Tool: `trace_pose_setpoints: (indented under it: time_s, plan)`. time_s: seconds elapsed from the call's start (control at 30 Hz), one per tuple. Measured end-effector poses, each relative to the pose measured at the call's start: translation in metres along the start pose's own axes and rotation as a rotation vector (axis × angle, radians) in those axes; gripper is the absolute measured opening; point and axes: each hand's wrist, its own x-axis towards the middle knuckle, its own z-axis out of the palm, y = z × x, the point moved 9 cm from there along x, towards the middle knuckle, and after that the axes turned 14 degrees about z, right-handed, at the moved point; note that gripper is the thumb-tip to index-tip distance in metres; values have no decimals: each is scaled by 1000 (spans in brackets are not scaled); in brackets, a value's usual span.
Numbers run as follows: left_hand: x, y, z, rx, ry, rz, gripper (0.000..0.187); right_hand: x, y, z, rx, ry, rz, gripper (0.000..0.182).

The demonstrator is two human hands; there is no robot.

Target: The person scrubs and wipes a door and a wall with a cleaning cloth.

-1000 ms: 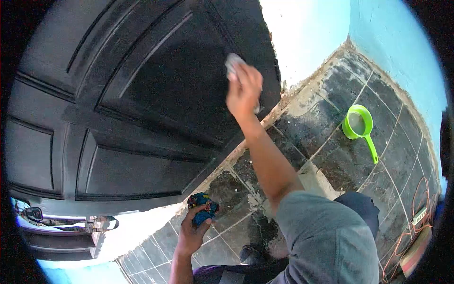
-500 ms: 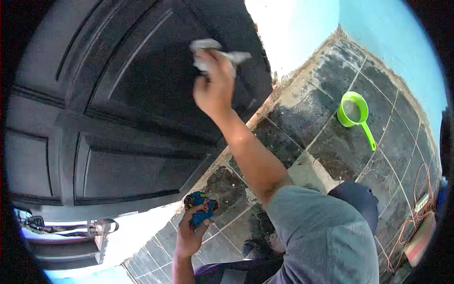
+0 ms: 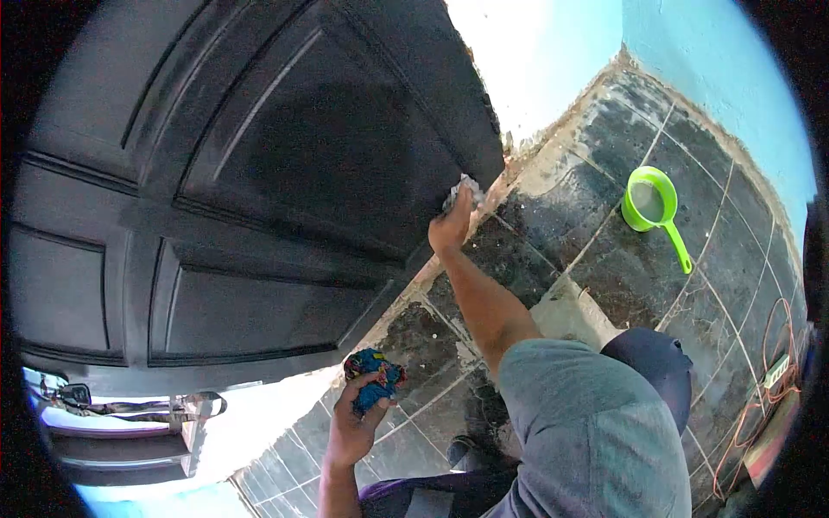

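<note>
My right hand (image 3: 450, 231) is closed round a crumpled whitish cloth (image 3: 466, 192), held against the lower edge of the dark panelled door (image 3: 328, 147). Lower in the view, my left hand (image 3: 352, 433) grips a bunched blue cloth with a multicoloured pattern (image 3: 373, 393). It is held out in front of my body, above the tiled floor and apart from the door. Part of the whitish cloth is hidden by the fingers.
A green dipper (image 3: 649, 198) with greyish liquid stands on the dark tiles (image 3: 587, 229). Beyond the floor rises a light blue wall (image 3: 717, 69). A power strip (image 3: 775, 373) with an orange cord lies at the far right.
My right hand has moved down and to the right with the whitish cloth, from the door panel to the door's lower edge. My left hand keeps its hold on the blue cloth.
</note>
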Motion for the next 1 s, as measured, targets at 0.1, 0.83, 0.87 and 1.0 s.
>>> trace_pose_setpoints:
  time_s: [0.1,0.83,0.87,1.0]
  plan:
    - [-2,2,-3,-7,29,-21,42,-23,3,1,-145,47,53,70]
    - [11,-3,13,28,-30,-50,43,65,117,-5,197,160,725,38]
    - [9,-2,9,72,-36,-52,44,111,195,26,13,326,802,32]
    - [-5,-10,-5,74,15,-14,50,134,146,-7,-215,305,808,45]
